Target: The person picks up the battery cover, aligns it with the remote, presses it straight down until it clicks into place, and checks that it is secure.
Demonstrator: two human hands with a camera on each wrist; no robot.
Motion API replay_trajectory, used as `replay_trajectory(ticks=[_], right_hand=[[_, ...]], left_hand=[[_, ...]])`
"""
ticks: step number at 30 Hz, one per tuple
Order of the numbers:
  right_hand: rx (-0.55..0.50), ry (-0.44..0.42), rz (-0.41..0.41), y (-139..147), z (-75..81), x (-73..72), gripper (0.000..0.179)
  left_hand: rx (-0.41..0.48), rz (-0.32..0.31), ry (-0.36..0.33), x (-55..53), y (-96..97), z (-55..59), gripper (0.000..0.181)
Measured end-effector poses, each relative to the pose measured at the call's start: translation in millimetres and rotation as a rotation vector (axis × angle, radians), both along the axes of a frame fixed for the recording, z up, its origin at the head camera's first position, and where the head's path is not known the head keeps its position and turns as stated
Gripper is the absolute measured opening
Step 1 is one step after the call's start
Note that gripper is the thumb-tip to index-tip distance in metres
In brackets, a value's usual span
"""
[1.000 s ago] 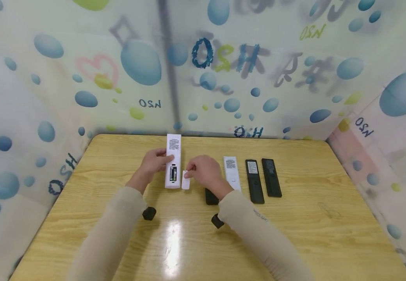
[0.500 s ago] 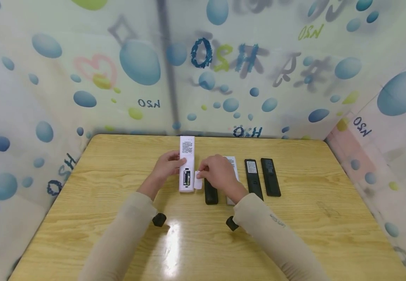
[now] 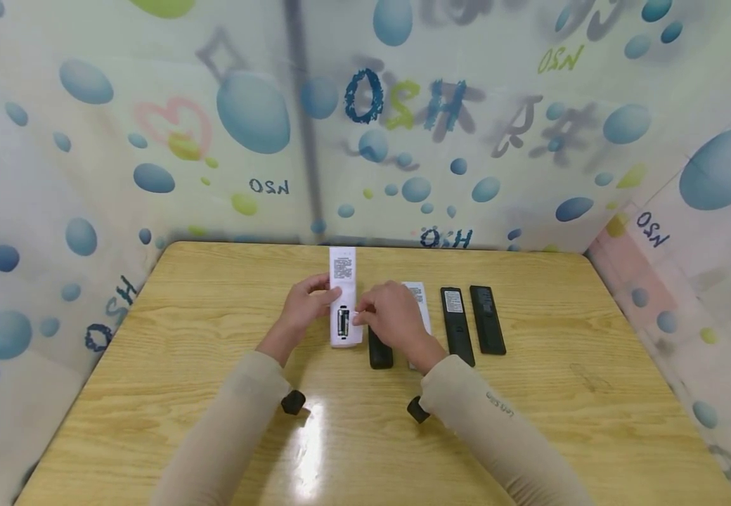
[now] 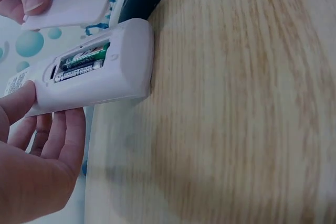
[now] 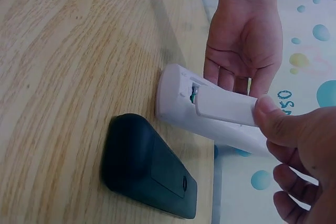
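My left hand (image 3: pixel 302 306) grips a white remote control (image 3: pixel 343 263) with its back turned up, thumb on the near side and fingers beneath. Its battery compartment is uncovered, and two batteries (image 4: pixel 84 61) lie in it, one of them green. Between thumb and fingers my right hand (image 3: pixel 396 315) pinches the white battery cover (image 5: pixel 226 107) by one end. In the left wrist view the cover (image 4: pixel 73 10) is held apart from the remote, beside the compartment. The remote's lower end meets or nearly meets the table; I cannot tell which.
Just right of the held remote lies a black remote (image 3: pixel 380 353), partly under my right hand. Another white remote (image 3: pixel 416 289) and two black remotes (image 3: pixel 458 327) (image 3: pixel 488 320) lie further right on the wooden table (image 3: pixel 226 274). A patterned wall (image 3: pixel 365 190) stands behind.
The left hand has carried the white remote to the right. The right hand has also shifted right with the cover, which now overlaps the remote's right edge in the head view.
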State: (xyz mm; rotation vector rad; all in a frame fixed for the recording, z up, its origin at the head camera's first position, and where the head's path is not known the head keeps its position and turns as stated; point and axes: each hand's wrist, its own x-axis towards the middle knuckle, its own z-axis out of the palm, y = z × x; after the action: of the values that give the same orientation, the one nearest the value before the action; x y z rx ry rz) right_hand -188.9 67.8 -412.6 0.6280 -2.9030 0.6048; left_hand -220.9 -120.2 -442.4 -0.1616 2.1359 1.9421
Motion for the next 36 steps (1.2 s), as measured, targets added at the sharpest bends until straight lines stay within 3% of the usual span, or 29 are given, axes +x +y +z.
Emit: replay_trajectory(ticks=[12, 22, 36], right_hand=[[0.04, 0.089, 0.007, -12.0, -6.7, -1.3, 0.017], [0.12, 0.121, -0.015, -22.7, -6.9, -2.7, 0.02], [0.181, 0.155, -0.012, -28.2, -9.0, -2.3, 0.018]], left_hand=[[-0.016, 0.041, 0.039, 1.1, 2.7, -6.9, 0.046], [-0.01, 0.011, 0.076, 1.3, 2.6, -8.3, 0.044], [-0.035, 0.02, 0.065, 1.5, 3.2, -8.2, 0.045]])
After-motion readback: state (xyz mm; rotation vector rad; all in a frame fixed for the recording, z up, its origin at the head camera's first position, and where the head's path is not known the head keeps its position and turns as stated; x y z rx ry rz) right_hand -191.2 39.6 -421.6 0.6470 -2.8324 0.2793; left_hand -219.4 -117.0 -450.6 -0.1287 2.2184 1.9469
